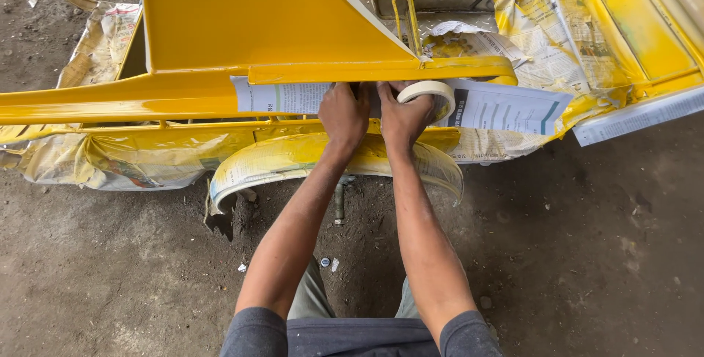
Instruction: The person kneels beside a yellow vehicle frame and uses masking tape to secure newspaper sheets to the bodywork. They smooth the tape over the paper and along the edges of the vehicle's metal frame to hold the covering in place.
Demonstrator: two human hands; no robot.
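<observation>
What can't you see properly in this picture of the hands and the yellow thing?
- Fingertips of the left hand and right hand: head view, tucked under the yellow panel.
- Tape roll: partly behind the right hand.
- Newspaper print: too small.
- Yellow panel's top: cut off by the frame's edge.

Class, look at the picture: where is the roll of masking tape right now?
The roll of masking tape is in the right hand, centre frame, against the newspaper sheet under the yellow body panel, beside the left hand.
</observation>
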